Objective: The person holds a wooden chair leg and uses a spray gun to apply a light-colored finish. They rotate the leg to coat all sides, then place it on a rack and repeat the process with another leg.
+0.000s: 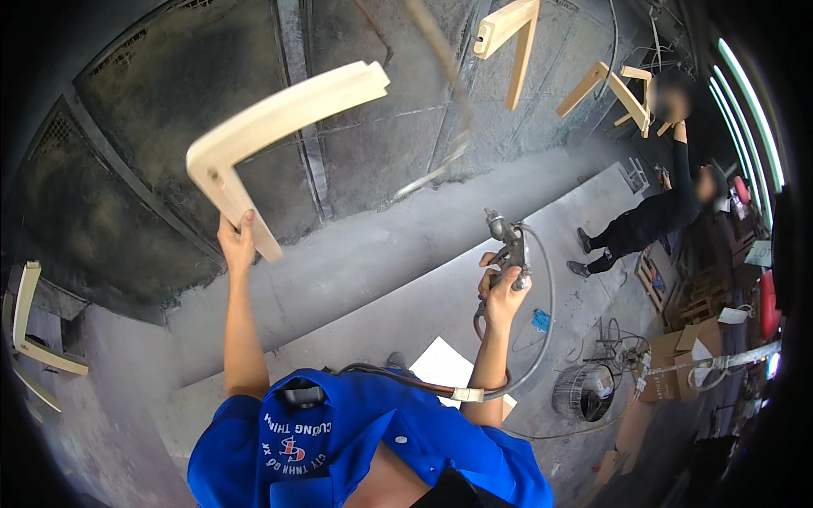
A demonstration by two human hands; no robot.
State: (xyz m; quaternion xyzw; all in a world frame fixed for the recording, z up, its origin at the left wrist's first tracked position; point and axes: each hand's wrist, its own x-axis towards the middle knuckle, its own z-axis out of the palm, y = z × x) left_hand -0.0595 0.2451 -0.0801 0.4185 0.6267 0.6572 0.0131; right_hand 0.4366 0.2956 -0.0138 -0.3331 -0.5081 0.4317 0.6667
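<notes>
At the far left, bent wooden parts (25, 303) hang near the dark wall (186, 118). Next comes the left hand (237, 241), raised, its fingers and thumb wrapped around the short leg of an L-shaped piece of wood (284, 108). The piece is held up in front of the wall, its bend at the upper left, a hole near that bend, and its long arm slanting up to a stepped end on the right. Below is the person's blue shirt (423, 440), then a white sheet (440, 360) on the grey floor. Right of that, the right hand (501, 298) is curled around a metal spray gun (512, 247), nozzle upward, well apart from the wood; whether a finger presses the trigger is hard to tell. A hose (550, 313) loops down beside the right forearm. More wooden parts (506, 32) hang at the upper right. Beyond the hose stands a wire-ribbed drum (569, 394). Farther right, a co-worker (656, 222) in dark clothes reaches up to the hanging parts, above some cardboard boxes (665, 381).
</notes>
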